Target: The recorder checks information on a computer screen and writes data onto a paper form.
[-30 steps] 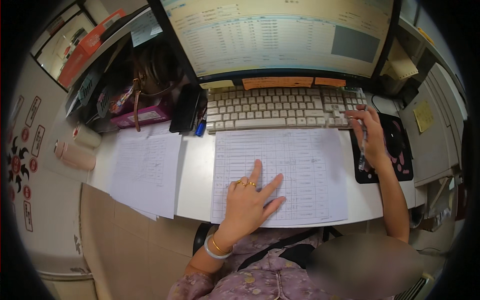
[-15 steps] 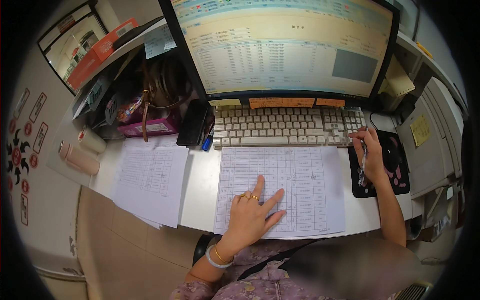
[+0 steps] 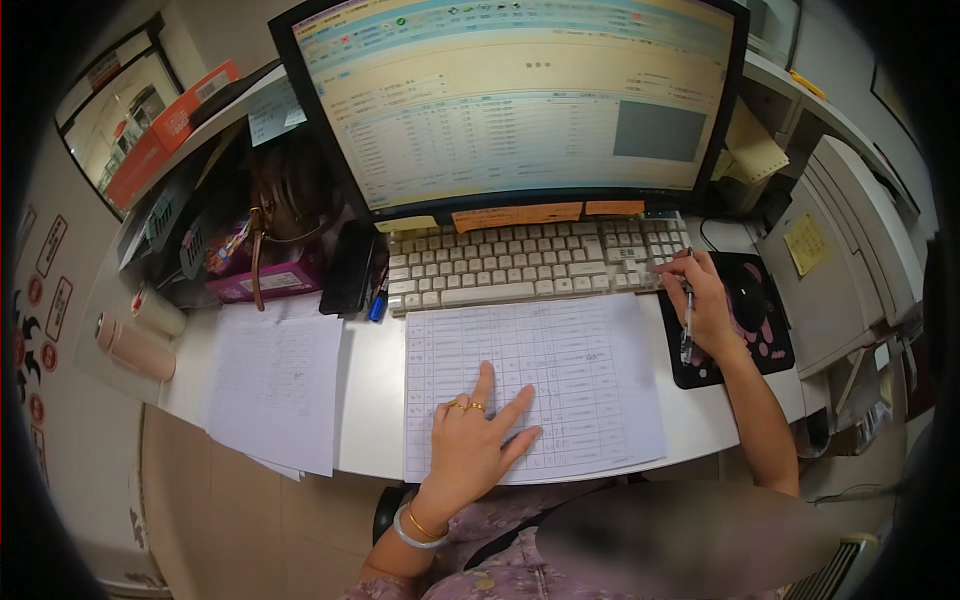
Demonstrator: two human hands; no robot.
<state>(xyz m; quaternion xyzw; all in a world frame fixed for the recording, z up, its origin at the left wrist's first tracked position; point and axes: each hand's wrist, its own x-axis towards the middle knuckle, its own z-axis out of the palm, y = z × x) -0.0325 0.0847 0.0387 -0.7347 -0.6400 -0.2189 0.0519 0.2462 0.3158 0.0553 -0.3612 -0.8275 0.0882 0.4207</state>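
Observation:
My left hand (image 3: 475, 440) lies on a printed table sheet (image 3: 580, 400), its fingers spread and the index finger stretched toward the far edge. Two gold rings are on its fingers, and bangles circle the wrist. My right hand (image 3: 708, 305) is closed around a slim pen (image 3: 687, 335) that points down toward me. Its fingertips are at the right end of the beige keyboard (image 3: 500, 296), by the number keys, and the hand is over the left part of a black mouse pad (image 3: 700, 375). On that pad, to the right of the hand, sits a dark mouse (image 3: 747, 305).
Behind the keyboard stands a monitor (image 3: 480, 150) showing a table. To the left are a paper stack (image 3: 275, 390), a black phone (image 3: 349, 270), a blue marker (image 3: 377, 305), a purple box (image 3: 275, 284) and a pink bottle (image 3: 135, 345). A pale printer-like machine (image 3: 840, 240) stands right.
The whole view has shifted, so the desk and things sit farther left in the picture. Both hands keep nearly the same places on the sheet and by the keyboard.

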